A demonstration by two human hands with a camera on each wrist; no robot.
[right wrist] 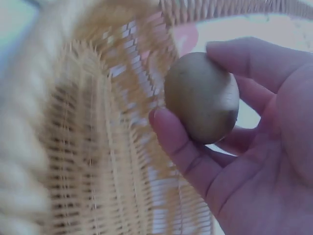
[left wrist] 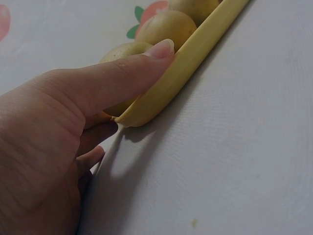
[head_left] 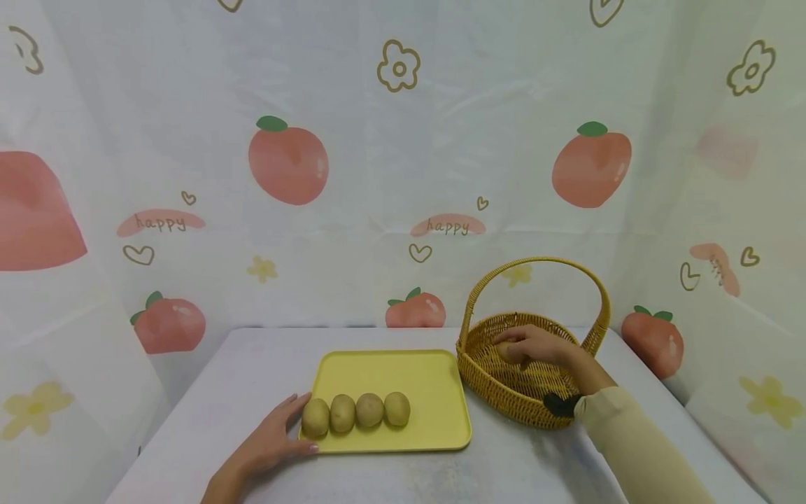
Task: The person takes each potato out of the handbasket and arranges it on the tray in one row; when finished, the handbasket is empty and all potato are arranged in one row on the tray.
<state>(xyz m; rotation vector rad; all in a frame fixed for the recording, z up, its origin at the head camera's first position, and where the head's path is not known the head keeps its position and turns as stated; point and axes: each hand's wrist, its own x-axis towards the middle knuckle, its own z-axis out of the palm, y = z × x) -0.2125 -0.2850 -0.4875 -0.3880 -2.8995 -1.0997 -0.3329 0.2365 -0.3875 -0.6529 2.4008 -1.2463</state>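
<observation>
In the head view, my left hand [head_left: 271,435] holds the front left corner of a yellow tray [head_left: 434,399]. The thumb [left wrist: 132,73] lies along the tray's rim in the left wrist view, and the other fingers are at its side. Several brownish potatoes stand in a row on the tray, the leftmost potato [head_left: 315,418] right beside that hand. Inside the wicker basket [head_left: 504,395], below its tall handle, my right hand [head_left: 535,346] pinches another potato [right wrist: 201,98] between thumb and fingers. The palm side of this grip shows in the right wrist view.
The basket's arched handle [head_left: 535,260] rises above the right hand. A white cloth [head_left: 201,413] covers the table. Behind and at both sides hang white curtains [head_left: 352,175] printed with red fruit, flowers and hearts. A dark band [head_left: 560,404] sits at the right wrist, near the basket's rim.
</observation>
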